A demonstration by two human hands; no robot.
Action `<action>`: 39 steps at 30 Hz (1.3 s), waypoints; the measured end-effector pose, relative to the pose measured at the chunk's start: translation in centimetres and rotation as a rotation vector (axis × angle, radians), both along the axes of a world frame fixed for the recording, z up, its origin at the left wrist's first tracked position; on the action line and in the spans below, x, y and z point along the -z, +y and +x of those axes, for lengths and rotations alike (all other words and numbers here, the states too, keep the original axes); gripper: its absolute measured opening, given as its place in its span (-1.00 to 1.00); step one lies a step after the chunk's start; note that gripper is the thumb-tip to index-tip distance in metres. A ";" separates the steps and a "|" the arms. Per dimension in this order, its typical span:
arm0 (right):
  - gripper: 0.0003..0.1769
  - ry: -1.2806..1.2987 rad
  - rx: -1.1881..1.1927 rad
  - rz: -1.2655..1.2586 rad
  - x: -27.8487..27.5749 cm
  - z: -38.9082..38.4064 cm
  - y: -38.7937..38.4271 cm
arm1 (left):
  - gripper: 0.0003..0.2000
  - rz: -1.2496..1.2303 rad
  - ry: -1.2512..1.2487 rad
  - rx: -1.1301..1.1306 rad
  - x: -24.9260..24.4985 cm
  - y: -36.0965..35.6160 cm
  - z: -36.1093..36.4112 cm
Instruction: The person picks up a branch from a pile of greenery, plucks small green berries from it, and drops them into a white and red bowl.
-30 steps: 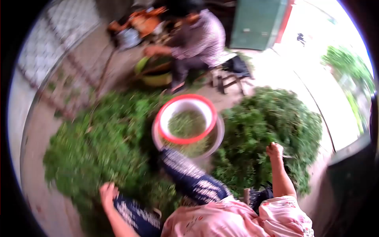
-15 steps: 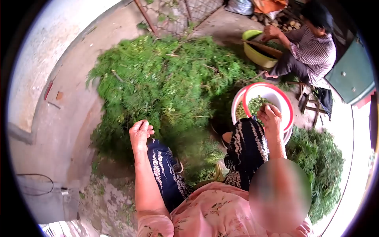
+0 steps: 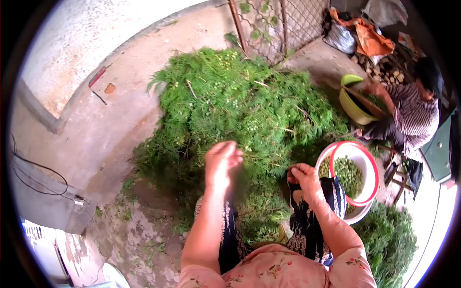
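Note:
My left hand [image 3: 222, 165] is closed over the near side of a heap of feathery green branches [image 3: 225, 110]. A leafy green sprig [image 3: 244, 185], smeared by motion, hangs from its fingers. My right hand [image 3: 306, 178] is above my right knee, left of the basin, with thumb and fingers pinched together; anything between them is too small to make out. Beside that knee stands a white basin with a red rim [image 3: 373, 168], a red-edged piece dividing it. Small round green berries [image 3: 348, 175] lie inside.
At the right a person [image 3: 408, 110] sits on a low stool, hands over a yellow-green tub [image 3: 354, 105] with a board across it. More cut greenery [image 3: 386, 240] lies at lower right. Firewood [image 3: 384, 72] and bags are stacked behind; a wire-mesh panel [image 3: 302, 29] stands at the back.
My right hand has moved from over the basin leftward to above my knee. My left hand has shifted toward it, with blurred greenery alongside. The whole view has turned left.

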State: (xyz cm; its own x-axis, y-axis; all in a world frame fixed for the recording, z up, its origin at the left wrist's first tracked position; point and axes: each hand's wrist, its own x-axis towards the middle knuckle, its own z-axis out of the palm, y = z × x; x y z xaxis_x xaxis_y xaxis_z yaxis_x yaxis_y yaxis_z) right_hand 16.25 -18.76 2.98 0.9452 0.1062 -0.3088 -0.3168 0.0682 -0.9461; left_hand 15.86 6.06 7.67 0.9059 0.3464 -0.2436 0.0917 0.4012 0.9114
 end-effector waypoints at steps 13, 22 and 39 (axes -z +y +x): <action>-0.84 -0.086 -0.398 -0.364 -0.8 7.9 4.0 | -0.89 0.178 -0.119 0.074 5.1 -2.6 5.8; -0.87 -0.327 -0.433 -0.402 8.6 13.8 9.1 | -0.87 0.978 -0.312 0.215 4.7 -6.0 3.4; -0.57 -0.074 -0.023 -0.396 21.3 18.1 17.9 | -0.80 0.971 -0.266 0.460 5.4 -4.9 2.4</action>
